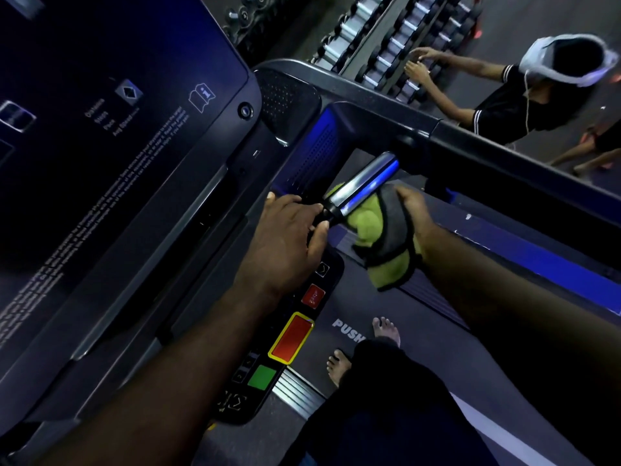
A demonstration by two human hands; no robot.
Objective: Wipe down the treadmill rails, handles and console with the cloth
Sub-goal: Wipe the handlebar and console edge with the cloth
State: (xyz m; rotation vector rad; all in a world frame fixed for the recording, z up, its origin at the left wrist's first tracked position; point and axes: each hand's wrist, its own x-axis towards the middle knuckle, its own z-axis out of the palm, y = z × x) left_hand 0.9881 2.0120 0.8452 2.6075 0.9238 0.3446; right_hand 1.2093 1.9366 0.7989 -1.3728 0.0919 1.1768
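A shiny metal handle (364,181) juts out below the treadmill console (111,156). My left hand (285,233) holds the black base of this handle, thumb and fingers curled round it. My right hand (411,213) grips a green and grey cloth (383,240) bunched against the underside of the handle. The dark side rail (504,153) runs diagonally to the right, above the belt.
A button strip with a red stop pad (291,338) and a green button (261,378) lies under my left forearm. My bare feet (386,331) stand on the belt marked PUSH. Beyond the rail, another person (510,95) reaches over a dumbbell rack (396,38).
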